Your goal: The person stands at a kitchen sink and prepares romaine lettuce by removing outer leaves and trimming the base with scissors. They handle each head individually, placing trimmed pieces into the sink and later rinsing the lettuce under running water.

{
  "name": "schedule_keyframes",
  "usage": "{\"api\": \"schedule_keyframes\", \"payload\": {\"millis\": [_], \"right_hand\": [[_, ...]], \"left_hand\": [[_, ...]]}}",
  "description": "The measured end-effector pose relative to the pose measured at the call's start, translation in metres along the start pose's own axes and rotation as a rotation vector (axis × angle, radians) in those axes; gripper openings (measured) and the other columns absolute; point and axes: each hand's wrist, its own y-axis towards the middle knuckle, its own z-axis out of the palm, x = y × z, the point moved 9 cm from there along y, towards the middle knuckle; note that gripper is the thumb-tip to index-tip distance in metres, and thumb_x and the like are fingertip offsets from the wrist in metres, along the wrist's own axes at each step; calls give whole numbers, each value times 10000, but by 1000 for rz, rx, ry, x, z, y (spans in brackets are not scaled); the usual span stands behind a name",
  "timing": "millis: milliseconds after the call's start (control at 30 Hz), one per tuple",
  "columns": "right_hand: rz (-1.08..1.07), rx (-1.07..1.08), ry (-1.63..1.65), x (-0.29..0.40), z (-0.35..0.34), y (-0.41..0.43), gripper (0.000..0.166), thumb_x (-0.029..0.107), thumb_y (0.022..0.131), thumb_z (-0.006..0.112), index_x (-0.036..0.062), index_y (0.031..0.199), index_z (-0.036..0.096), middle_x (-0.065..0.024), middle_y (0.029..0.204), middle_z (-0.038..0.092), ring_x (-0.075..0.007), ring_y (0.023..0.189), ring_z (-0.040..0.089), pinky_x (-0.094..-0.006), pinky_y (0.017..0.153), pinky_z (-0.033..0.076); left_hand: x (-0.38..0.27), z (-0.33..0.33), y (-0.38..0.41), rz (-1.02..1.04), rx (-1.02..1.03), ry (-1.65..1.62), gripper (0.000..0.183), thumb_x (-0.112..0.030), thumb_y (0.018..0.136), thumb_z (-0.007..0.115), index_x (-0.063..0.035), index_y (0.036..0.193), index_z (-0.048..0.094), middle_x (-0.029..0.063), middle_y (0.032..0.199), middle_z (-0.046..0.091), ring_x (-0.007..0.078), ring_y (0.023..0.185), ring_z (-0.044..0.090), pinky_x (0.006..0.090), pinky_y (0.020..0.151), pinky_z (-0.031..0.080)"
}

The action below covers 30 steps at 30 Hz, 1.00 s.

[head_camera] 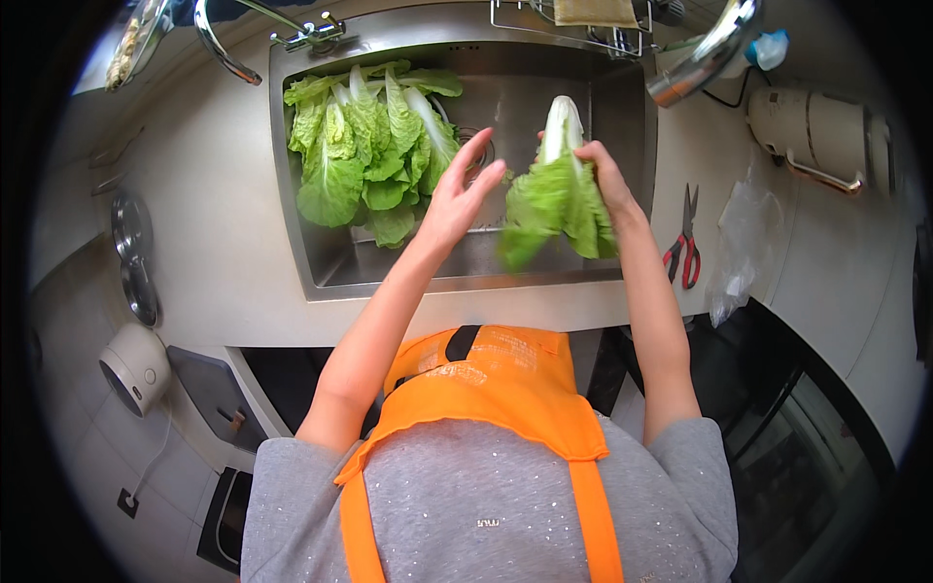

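Observation:
My right hand (606,175) grips a head of leafy Chinese cabbage (561,189) over the right side of the stainless steel sink (466,286). Its white base points away from me, and the green leaves hang toward me, slightly blurred. My left hand (466,182) is apart from it, fingers spread and holding nothing. Just left of that hand, a pile of loose cabbage leaves (364,153) fills the sink's left side, stems toward the back. Part of a rounded rim shows behind the pile. The drain (477,157) is partly hidden by my left hand.
Red-handled scissors (685,244) and a clear plastic bag (740,248) lie on the counter to the right, below a kettle (820,138). Chrome faucets (310,35) and a wire rack (568,33) border the sink's far edge. Metal lids (133,255) are at left.

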Motion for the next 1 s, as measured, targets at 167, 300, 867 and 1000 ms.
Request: {"api": "schedule_keyframes", "payload": {"millis": [167,300,867,1000], "right_hand": [[36,331,353,-4,87,-75,616,296,883,366,-66,1371,464,-222,1182,629,-339,1046,641,-430,968,522],[39,282,393,-25,91,-87,614,282,888,362,-75,1378,462,-250,1206,625,-369,1069,644,-437,985,520],[-205,133,261,-21,39,-138,619,408,1004,339,-57,1383,489,-161,1377,558,-249,1286,520,-396,1133,357],[-448,-92,-177,5,35,-159,542,379,993,444,-13,1355,539,-134,1365,572,-252,1288,520,-377,1134,354]], "left_hand": [[-5,63,-2,-350,475,-467,606,-459,1003,492,1,1398,508,-19,822,607,81,752,573,258,789,485],[-23,79,-24,-430,532,-664,578,-422,1008,501,32,1365,523,-115,604,391,6,469,315,158,462,322],[-12,29,-37,-378,287,-1107,486,-307,1030,497,72,1334,481,221,1288,578,320,1176,598,476,1028,494],[-16,27,-37,-362,285,-1136,480,-293,1030,499,71,1342,465,235,1307,562,331,1195,584,485,1025,496]]}}
